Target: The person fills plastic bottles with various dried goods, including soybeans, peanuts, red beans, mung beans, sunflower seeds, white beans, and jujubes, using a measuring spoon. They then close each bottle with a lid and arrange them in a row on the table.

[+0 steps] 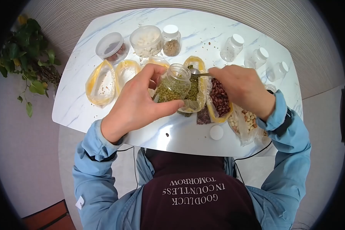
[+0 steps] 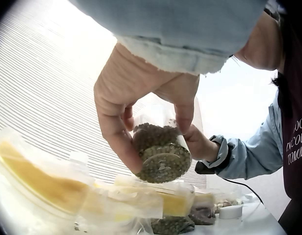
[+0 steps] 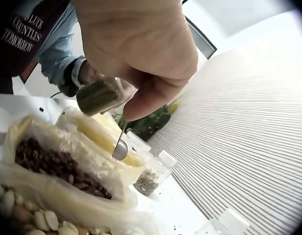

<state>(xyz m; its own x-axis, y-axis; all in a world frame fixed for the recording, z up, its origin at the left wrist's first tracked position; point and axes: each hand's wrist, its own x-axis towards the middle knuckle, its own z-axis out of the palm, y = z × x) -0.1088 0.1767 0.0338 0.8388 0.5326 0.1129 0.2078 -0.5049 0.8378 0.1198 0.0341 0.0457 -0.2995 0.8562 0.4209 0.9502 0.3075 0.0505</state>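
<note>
My left hand [image 1: 138, 100] grips a clear open jar [image 1: 173, 85] part filled with green beans, tilted above the bags; in the left wrist view the fingers curl round the jar [image 2: 162, 149]. My right hand [image 1: 243, 86] pinches the handle of a metal spoon [image 1: 196, 71], whose bowl is close to the jar mouth, over a bag of green beans [image 1: 194, 89]. In the right wrist view the spoon [image 3: 120, 149] points down from the fingers. Beside it lies an open bag of dark red beans [image 1: 219, 97].
Tubs [image 1: 110, 46] and a lidded jar [image 1: 171, 41] stand at the back left, with several lidded jars [image 1: 232, 48] at the back right. Open bags [image 1: 101, 85] lie left, a nut bag [image 1: 243, 124] right. A white lid [image 1: 216, 132] lies near the front edge.
</note>
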